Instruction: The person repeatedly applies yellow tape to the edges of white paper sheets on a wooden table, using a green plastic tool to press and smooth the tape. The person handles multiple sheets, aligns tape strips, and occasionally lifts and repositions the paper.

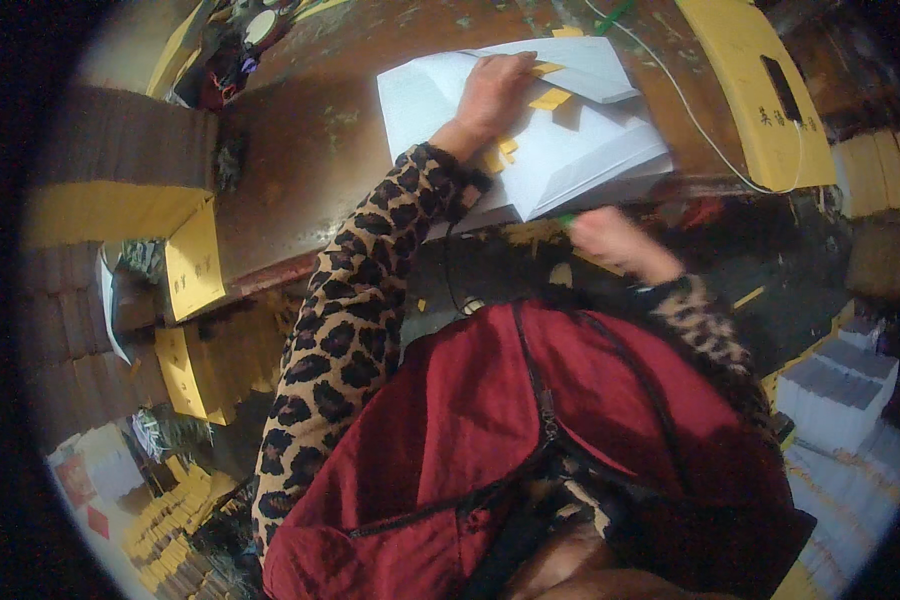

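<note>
A stack of white paper sheets [420, 97], some folded over at angles, lies on the brown worktable in front of me. My left hand [495, 94] rests on top of it, fingertips beside a yellow paper slip [547, 69]; whether they pinch anything is hidden. Another yellow slip [550, 99] sticks up from the sheets, and small yellow scraps [504, 150] lie by my left wrist. Below the paper's near corner, just off the table edge, my right hand [619, 240] is curled and motion-blurred. A small green thing [568, 220] shows at its fingertips; the blur hides whether it is held.
A white cable [679, 101] runs across the table [307, 150] to a black phone-like device [780, 86] on yellow printed card [742, 45]. Brown paper stacks [135, 135] with yellow covers stand at left. White paper blocks [832, 390] stand at lower right.
</note>
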The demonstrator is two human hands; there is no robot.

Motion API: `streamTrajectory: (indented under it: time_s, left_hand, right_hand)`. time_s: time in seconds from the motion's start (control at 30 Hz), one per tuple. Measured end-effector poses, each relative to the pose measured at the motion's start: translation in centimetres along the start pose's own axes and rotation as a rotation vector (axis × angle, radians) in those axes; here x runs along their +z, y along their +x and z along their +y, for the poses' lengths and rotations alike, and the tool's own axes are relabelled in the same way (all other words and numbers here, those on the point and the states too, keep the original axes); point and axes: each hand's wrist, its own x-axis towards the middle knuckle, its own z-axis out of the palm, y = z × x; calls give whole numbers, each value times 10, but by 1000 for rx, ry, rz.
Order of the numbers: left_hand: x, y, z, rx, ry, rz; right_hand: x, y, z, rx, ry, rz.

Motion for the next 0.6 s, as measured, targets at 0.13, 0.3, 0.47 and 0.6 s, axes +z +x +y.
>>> streamTrajectory:
  time_s: [0.13,0.3,0.47,0.6]
  left_hand:
    - [2,1,5,-58,-87,36]
    - [-5,0,4,-143,-47,-21]
    - [-25,-8,-2,29,-18,-158]
    - [-32,-10,-1,62,-1,-231]
  right_hand:
    - [118,81,-39,-227,234,76]
    - [21,48,-81,-332,-235,-557]
    - [-170,4,-27,32,14,187]
    - [-202,-17,20,319,-283,-86]
